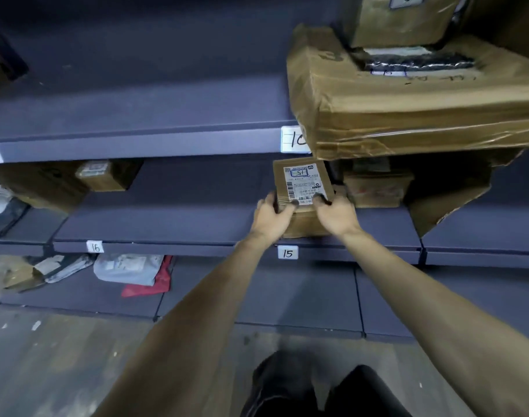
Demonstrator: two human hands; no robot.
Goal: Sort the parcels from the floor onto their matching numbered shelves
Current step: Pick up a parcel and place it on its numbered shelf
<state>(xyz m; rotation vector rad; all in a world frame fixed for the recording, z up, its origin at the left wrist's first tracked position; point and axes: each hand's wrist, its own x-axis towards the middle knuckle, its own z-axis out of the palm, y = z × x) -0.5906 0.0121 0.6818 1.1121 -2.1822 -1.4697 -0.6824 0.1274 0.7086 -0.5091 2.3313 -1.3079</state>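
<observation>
Item: one small cardboard parcel (302, 188), held over the shelf (173, 218) tagged 15 (287, 253), directly above that tag. Both hands grip its near end: left hand (272, 216) curled round the near left corner, right hand (335, 216) round the near right corner, thumbs on top. The long axis runs away from the person toward the back of the shelf; the labelled face is up, its handwritten number reading upside down from this view. It appears to sit on a second brown box (305, 225) beneath the hands.

Shelf tags legible: three, namely 10 (295, 139), 15, 16 (94, 247).

Other stock: one large taped box (407, 103) on the shelf tagged 10, a smaller box (401, 22) stacked on it; one box (377, 188) just right of the held parcel; two boxes (55, 182) at left; soft mailers (128, 267) on the bottom shelf, count unclear.
</observation>
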